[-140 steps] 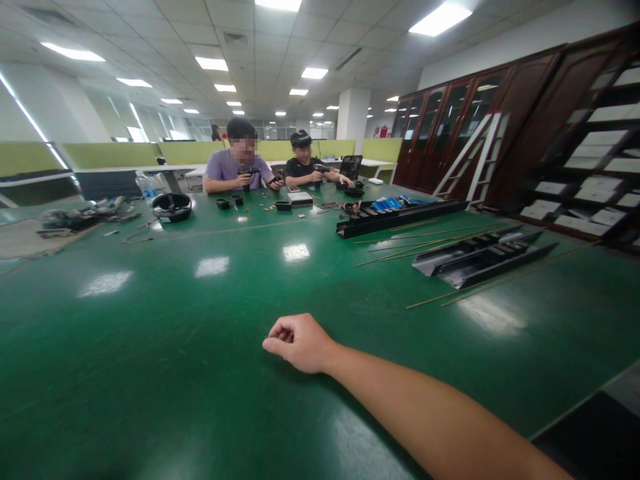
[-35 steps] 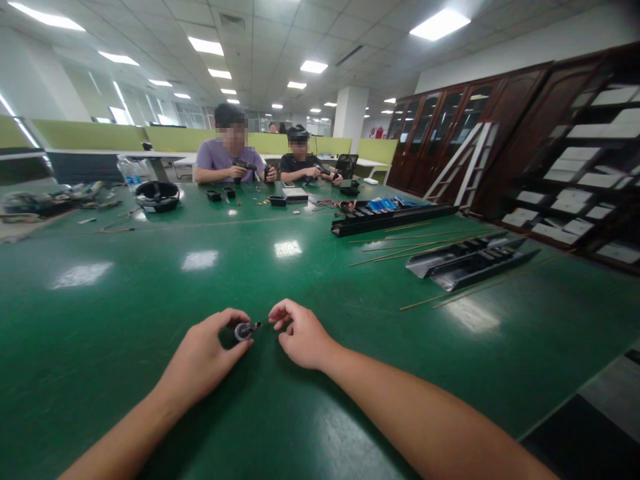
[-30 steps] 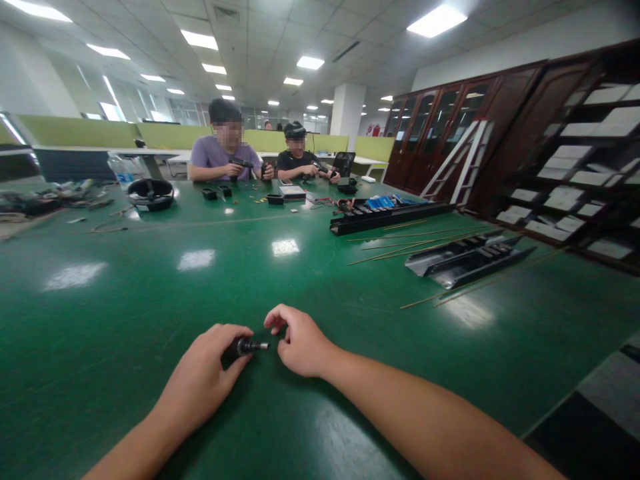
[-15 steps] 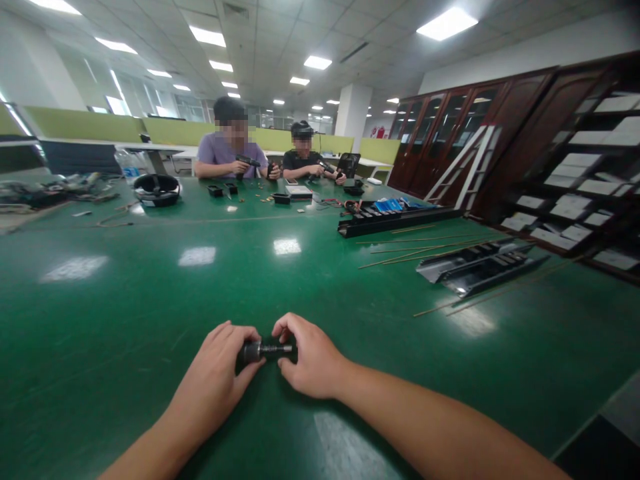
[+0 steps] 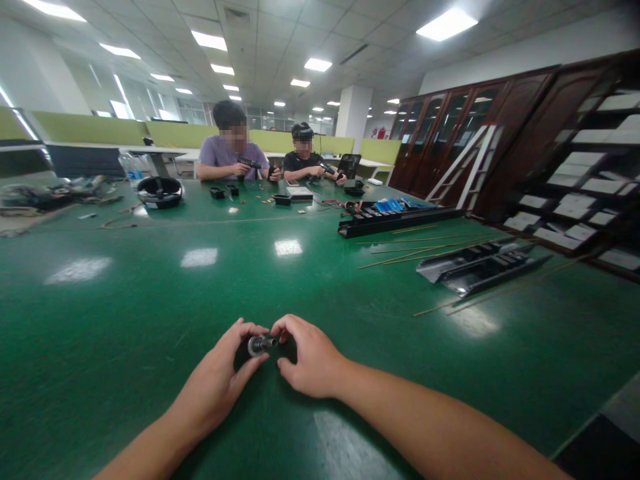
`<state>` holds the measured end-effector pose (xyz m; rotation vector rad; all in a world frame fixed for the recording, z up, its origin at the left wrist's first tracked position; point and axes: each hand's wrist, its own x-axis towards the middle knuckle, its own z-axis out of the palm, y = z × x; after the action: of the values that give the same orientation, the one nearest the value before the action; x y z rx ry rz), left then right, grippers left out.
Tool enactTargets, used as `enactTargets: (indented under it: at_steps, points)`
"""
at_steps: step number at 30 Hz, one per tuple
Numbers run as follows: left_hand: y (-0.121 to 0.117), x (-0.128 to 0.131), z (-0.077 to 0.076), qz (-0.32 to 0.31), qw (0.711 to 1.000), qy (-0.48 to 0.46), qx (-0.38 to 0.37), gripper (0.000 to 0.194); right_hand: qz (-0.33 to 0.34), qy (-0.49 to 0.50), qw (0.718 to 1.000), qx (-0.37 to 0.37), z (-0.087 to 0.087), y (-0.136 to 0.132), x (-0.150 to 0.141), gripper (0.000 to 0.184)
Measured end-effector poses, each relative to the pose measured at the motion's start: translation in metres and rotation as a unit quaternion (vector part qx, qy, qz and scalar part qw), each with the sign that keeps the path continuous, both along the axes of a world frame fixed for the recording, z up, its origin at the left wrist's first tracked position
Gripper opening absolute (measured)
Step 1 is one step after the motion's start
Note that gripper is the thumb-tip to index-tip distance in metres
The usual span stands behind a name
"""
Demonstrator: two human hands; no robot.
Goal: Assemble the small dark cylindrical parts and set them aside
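My left hand (image 5: 220,377) is closed round a small dark cylindrical part (image 5: 257,345) with a short metal shaft pointing right. My right hand (image 5: 307,357) meets it from the right, thumb and forefinger pinched at the shaft's tip. Both hands rest low over the green table (image 5: 150,300), near its front edge. What the right fingers pinch is too small to make out.
Two people sit at the far side holding power tools. Long black channel pieces (image 5: 400,217) and another pair (image 5: 480,263) lie at the right with thin rods (image 5: 415,250). A black round housing (image 5: 160,191) and clutter (image 5: 50,197) sit at the far left. Dark wooden cabinets line the right wall.
My left hand came in with the dark part and joined the right hand, which was alone and fisted before. In the last half second the part tilted more toward the camera.
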<state>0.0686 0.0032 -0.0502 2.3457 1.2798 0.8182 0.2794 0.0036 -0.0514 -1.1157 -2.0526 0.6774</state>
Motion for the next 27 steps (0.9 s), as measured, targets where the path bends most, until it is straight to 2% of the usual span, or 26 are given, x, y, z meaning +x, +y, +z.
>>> enactTargets:
  at_steps: [7, 10, 15, 18, 27]
  points:
    - [-0.004, 0.001, 0.0, -0.012, 0.999, -0.024, -0.046, 0.03, 0.009, 0.03, 0.999, 0.016, 0.004, 0.001, -0.003, 0.028]
    - [-0.007, 0.004, 0.001, -0.041, 0.999, -0.023, -0.019, 0.028, 0.014, 0.035, 0.999, 0.035, 0.006, 0.0, -0.004, 0.032]
    - [-0.012, 0.006, 0.006, -0.088, 0.995, -0.037, 0.021, 0.03, 0.043, 0.053, 0.994, 0.081, 0.008, -0.002, -0.004, 0.024]
    - [-0.011, 0.003, 0.006, -0.081, 0.996, -0.036, 0.023, 0.035, 0.033, 0.054, 0.995, 0.08, 0.007, -0.002, -0.003, 0.026]
    - [-0.007, -0.001, -0.002, -0.054, 0.997, -0.05, 0.019, 0.029, 0.025, 0.048, 0.996, 0.063, 0.007, -0.003, -0.003, 0.031]
